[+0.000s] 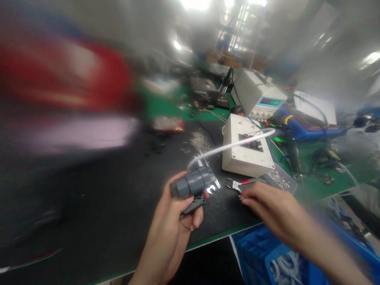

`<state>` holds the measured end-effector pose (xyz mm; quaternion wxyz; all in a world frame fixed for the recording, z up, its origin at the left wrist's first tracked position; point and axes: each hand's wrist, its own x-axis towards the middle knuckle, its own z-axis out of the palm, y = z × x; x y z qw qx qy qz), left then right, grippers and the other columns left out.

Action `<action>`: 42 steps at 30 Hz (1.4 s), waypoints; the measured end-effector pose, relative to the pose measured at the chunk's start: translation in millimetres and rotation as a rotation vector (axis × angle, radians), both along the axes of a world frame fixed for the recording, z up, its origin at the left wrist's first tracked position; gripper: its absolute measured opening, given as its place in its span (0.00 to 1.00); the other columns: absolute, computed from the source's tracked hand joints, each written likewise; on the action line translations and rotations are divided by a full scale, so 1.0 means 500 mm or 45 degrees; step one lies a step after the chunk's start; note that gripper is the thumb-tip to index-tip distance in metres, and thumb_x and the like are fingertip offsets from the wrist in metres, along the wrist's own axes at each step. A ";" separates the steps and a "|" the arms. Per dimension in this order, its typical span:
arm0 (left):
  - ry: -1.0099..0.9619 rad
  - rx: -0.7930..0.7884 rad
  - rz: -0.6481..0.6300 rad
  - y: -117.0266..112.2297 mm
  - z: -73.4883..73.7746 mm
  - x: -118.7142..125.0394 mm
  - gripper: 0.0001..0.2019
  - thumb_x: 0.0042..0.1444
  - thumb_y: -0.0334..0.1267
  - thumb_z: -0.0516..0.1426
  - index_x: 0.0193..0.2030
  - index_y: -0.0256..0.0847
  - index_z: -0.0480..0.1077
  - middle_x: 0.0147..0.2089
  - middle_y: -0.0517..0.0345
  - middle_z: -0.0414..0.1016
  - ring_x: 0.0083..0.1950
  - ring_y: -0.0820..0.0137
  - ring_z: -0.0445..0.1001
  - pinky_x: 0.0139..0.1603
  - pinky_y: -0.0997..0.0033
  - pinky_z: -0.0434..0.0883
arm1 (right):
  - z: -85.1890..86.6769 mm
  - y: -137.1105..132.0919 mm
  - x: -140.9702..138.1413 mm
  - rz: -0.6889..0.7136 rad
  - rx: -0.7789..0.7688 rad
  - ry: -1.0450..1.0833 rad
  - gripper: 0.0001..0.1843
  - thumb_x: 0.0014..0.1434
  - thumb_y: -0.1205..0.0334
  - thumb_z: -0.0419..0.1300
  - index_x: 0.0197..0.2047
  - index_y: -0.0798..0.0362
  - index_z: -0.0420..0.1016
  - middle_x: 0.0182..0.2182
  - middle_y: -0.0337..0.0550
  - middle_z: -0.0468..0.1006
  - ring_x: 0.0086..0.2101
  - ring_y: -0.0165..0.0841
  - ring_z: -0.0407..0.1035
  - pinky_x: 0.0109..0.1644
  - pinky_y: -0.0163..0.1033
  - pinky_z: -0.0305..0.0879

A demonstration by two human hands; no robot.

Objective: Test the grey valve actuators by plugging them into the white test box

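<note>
My left hand (175,221) is closed around a dark grey plastic cylindrical housing (192,183), tilted above the bench. A white cable (228,147) rises from the housing and arcs right across a white box. A small dark plastic bracket (193,206) sits in the same hand, beneath the housing. My right hand (261,198) is pinched over the bench to the right; a tiny thing shows at its fingertips, too small to name. Just beyond those fingers lie pliers with red handles (236,185), their handles partly hidden by the hand. Shiny metal fork-shaped pieces (211,189) show behind the housing.
A white box (246,166) stands ahead, beside a tray of small metal parts (279,181). Loose pins or screws (200,141) lie scattered behind the housing. Farther back are a power supply (255,93) and a soldering iron (227,81). Blue crates (255,253) stand below the bench edge.
</note>
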<state>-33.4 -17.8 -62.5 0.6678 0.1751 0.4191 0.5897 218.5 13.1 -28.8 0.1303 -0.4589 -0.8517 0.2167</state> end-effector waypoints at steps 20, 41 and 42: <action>-0.124 0.034 -0.096 -0.008 -0.017 -0.019 0.23 0.65 0.36 0.58 0.65 0.41 0.60 0.44 0.48 0.80 0.28 0.76 0.67 0.33 0.74 0.64 | -0.029 -0.021 -0.028 -0.050 0.148 0.059 0.10 0.77 0.63 0.54 0.52 0.46 0.78 0.47 0.36 0.79 0.45 0.27 0.75 0.48 0.31 0.70; -0.093 0.115 -0.178 -0.016 -0.030 -0.022 0.21 0.68 0.37 0.59 0.65 0.50 0.60 0.41 0.61 0.73 0.33 0.73 0.68 0.34 0.69 0.65 | -0.024 -0.052 -0.192 0.098 0.517 0.366 0.13 0.68 0.74 0.64 0.54 0.53 0.76 0.50 0.40 0.80 0.50 0.26 0.74 0.55 0.28 0.70; -0.094 0.123 -0.182 -0.016 -0.030 -0.023 0.21 0.68 0.37 0.59 0.65 0.50 0.60 0.41 0.61 0.73 0.33 0.73 0.68 0.35 0.69 0.65 | -0.026 -0.053 -0.191 0.097 0.539 0.350 0.13 0.68 0.74 0.64 0.54 0.54 0.75 0.50 0.40 0.80 0.50 0.26 0.74 0.55 0.28 0.69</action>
